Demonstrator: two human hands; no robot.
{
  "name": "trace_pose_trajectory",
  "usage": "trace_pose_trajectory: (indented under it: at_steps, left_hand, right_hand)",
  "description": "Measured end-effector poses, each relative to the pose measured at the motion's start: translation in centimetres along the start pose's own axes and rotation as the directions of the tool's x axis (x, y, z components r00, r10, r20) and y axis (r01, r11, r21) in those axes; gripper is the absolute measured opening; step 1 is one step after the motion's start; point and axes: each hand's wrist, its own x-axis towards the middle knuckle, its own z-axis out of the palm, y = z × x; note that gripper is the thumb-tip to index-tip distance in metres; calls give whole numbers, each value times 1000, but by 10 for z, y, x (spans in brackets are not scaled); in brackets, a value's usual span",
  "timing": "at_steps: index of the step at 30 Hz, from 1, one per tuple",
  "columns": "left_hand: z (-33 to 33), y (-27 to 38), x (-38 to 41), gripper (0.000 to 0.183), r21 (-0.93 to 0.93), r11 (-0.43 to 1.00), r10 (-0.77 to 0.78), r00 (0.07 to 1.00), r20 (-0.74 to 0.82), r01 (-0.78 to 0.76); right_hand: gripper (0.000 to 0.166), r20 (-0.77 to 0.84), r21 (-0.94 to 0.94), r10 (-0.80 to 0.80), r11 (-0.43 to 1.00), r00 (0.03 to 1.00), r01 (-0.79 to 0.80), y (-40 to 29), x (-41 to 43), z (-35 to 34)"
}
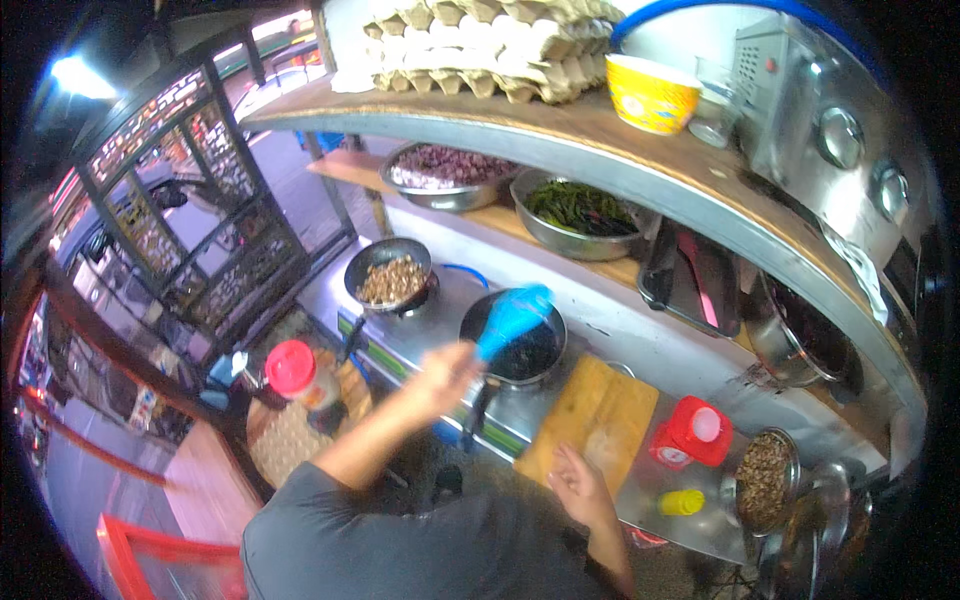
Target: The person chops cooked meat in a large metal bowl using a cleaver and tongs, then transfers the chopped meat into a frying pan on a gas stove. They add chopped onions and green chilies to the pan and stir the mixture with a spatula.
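Note:
My left hand (452,373) is closed around a blue utensil (517,319), blurred, its broad head over a dark frying pan (525,364) on the steel counter. What the pan holds cannot be made out. Near the lower part of a wooden cutting board (600,412) is my right hand (576,480), its fingers apart and nothing in it. To the left, a second frying pan (388,274) holds browned chopped food. Right of the board stand a red container with a pale round top (694,431) and a yellow bottle (681,502), which lies on its side.
Bowls of chopped purple food (450,196) and green vegetables (581,244) stand on the ledge. Above it, a shelf (480,124) bears egg cartons (480,52) and a yellow bowl (651,97). A red-lidded jar (291,369) is at left, a bowl of chopped food (765,480) at right.

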Motion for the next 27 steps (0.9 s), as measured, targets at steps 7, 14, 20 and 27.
trace_pose_trajectory:
  at_steps: [7, 14, 20, 27]
  left_hand:
    - [-229, -103, 173, 25, 769, 627, 82, 973, -218, 120]
    - [-205, -173, 319, 46, 692, 718, -111, 971, 214, -70]
    - [-158, -204, 357, 40, 600, 797, -88, 971, 223, -66]
    - [-184, -185, 307, 34, 54, 972, -223, 969, -111, 230]
  right_hand:
    - [42, -315, 210, 218, 965, 924, -157, 25, -3, 60]
    - [36, -397, 84, 207, 978, 894, -189, -2, 3, 75]
    - [36, -407, 86, 169, 986, 898, -146, 14, 9, 63]
    - [34, -401, 71, 188, 982, 897, -175, 35, -19, 8]
